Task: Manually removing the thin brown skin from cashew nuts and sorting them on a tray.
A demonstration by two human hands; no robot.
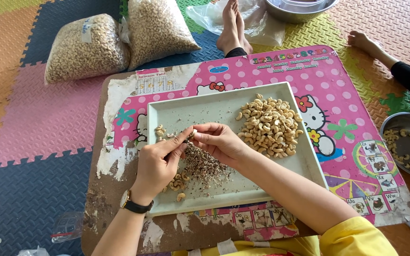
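Just above the pale tray [304,163], a single cashew nut [191,134] sat pinched between the two hands, over a heap of dark peeled skins [205,166]. The left hand [160,163] had its fingers closed together, thumb and forefinger gripping a thin dark tool whose tip touched the nut. The right hand [219,141] was clamped on the nut from the other side with its fingertips. Near the left wrist, which wore a watch [131,204], a few unpeeled nuts [176,182] lay on the tray. Toward the tray's far right corner was a pile of pale peeled cashews [269,125]. The tray rested on a pink cartoon-printed board [347,90] laid on coloured foam floor mats [39,128]. Beyond the board lay two clear bags of cashews [119,40], another person's bare feet [233,28], and a metal bowl [300,9]; a second metal bowl with a few nuts [406,142] stood to the right.
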